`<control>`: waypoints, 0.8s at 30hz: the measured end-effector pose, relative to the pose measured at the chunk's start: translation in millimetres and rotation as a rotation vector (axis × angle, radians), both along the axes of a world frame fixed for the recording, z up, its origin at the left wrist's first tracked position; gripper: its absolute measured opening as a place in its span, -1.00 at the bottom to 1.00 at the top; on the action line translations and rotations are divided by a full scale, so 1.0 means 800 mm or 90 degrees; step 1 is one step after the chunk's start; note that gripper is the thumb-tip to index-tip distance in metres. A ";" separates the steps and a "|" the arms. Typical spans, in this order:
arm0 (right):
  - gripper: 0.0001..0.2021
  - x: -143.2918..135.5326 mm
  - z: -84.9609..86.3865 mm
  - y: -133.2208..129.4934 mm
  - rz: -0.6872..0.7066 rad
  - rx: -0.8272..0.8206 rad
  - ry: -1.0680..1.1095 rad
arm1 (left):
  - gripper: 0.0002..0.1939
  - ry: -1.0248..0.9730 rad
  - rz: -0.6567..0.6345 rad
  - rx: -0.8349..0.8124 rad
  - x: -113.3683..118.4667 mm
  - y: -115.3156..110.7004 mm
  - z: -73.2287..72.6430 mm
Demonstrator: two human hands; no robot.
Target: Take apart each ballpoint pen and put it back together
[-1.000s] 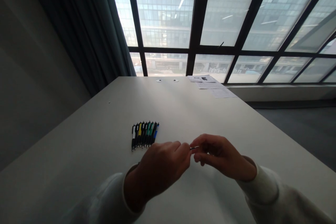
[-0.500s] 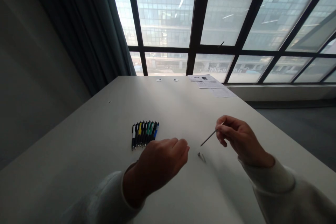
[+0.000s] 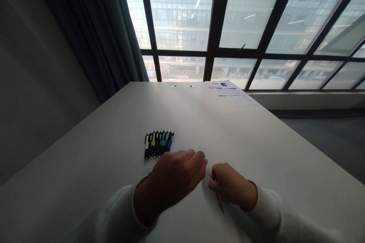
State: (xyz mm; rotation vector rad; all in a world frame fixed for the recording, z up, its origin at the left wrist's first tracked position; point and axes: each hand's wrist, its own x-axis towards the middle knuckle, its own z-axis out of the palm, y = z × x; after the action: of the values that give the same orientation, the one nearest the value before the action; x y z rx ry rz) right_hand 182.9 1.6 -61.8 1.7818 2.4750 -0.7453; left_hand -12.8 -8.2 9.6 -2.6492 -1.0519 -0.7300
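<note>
My left hand (image 3: pixel 173 180) is closed just above the table, back of the hand up; whatever its fingers hold is hidden. Close on its right, my right hand (image 3: pixel 229 185) pinches a thin dark rod (image 3: pixel 219 202), which points down toward the near side of the table. The fingertips of both hands are near each other but apart. Beyond my left hand lies a row of several pens (image 3: pixel 158 145) with white, yellow, green, blue and black parts, side by side; my left hand covers some of their lower ends.
The white table (image 3: pixel 182 114) reaches back to the windows. Printed papers (image 3: pixel 229 91) lie at its far right edge, and two small round fittings (image 3: pixel 174 86) sit at the far edge. A dark curtain (image 3: pixel 114 26) hangs at the left.
My right hand has moved left and nearer with the rod, which now points down toward me. The small parts seen on the table between the hands are no longer visible. My left hand has hardly moved.
</note>
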 end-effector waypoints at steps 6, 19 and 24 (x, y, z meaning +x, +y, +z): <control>-0.77 -0.001 -0.012 0.003 -0.008 0.043 -0.086 | -0.79 0.005 0.012 -0.001 -0.004 -0.001 0.002; -0.74 -0.003 -0.001 -0.021 0.046 -0.009 -0.198 | -0.77 -0.001 0.008 -0.025 -0.002 0.000 0.002; -0.72 0.001 -0.008 -0.014 0.055 -0.001 -0.195 | -0.77 0.005 0.008 -0.021 -0.003 0.000 -0.001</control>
State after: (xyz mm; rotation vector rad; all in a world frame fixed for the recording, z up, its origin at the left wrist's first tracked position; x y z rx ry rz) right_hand 184.0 -9.9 -68.3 1.6327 2.3299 -0.4302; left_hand -15.3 -8.5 9.1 -2.6682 -1.0869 -0.7058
